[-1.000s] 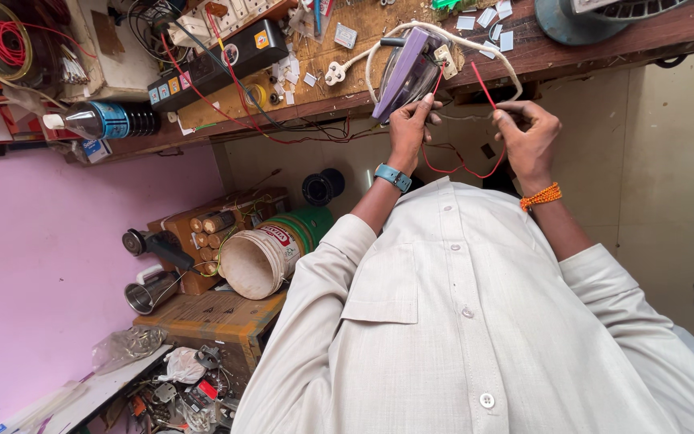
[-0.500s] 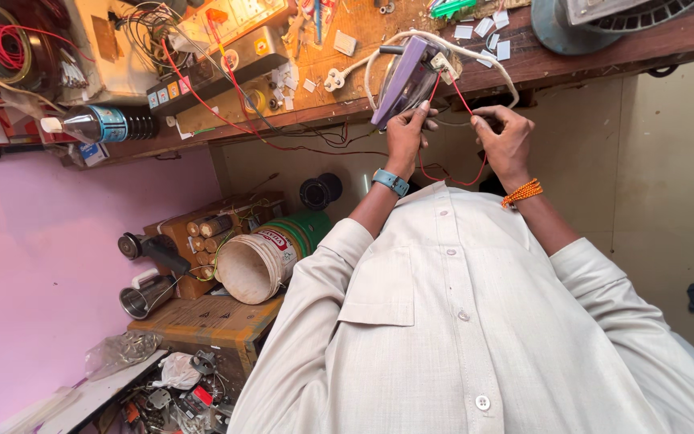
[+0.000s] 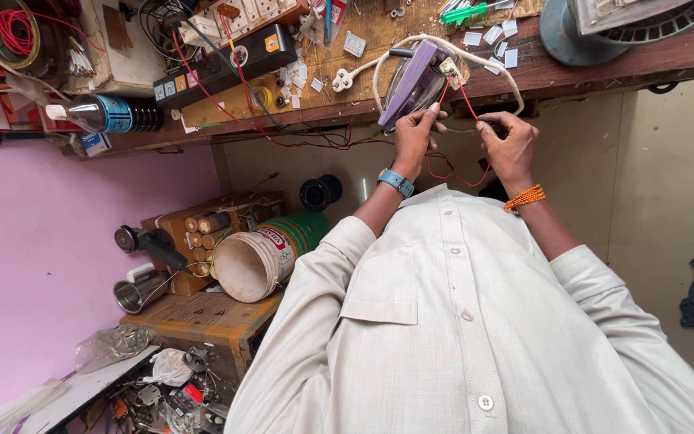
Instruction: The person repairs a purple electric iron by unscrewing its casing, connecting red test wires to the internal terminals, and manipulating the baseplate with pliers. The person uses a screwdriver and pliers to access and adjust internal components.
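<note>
Your left hand (image 3: 414, 138) has its fingers closed around the purple iron (image 3: 411, 80), propping it tilted at the front edge of the wooden workbench (image 3: 604, 68). Your right hand (image 3: 510, 145) pinches the red wire (image 3: 466, 100) between thumb and fingertips, near the iron's back end. The white cord (image 3: 443, 44) loops loose over the bench. The wiring looks unfinished: the red wire hangs slack, not visibly fixed.

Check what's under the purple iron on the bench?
The purple iron rests on the wooden bench, white cord looped around it. The left hand covers its near end; anything beneath is hidden.
</note>
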